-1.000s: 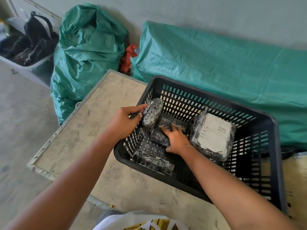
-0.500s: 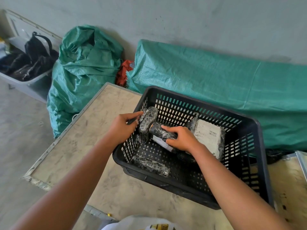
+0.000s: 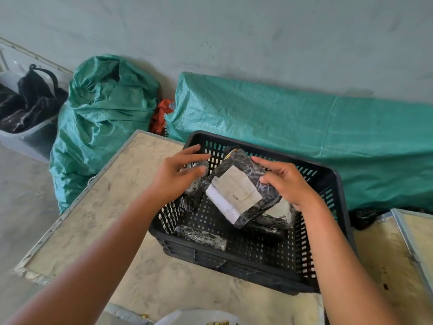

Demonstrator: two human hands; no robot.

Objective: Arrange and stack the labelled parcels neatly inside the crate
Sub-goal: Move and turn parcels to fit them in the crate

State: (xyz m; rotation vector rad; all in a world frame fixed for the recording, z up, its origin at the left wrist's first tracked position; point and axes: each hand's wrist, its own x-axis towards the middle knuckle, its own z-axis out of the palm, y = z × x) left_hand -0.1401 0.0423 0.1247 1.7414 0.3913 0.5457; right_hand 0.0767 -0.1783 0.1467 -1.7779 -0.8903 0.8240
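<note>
Parcel [image 3: 243,195] in right hand [image 3: 284,184].

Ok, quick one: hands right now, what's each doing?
Left hand: open, fingers spread above the crate, holding nothing.
Right hand: closed on the labelled parcel, lifted and tilted over the crate.

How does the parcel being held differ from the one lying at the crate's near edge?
The held parcel is broad, tilted, and shows a white label; the near parcel is narrow, lies flat on the crate floor, no label visible. The right hand grips the first; nothing touches the second. Both have dark crinkled wrap.
</note>
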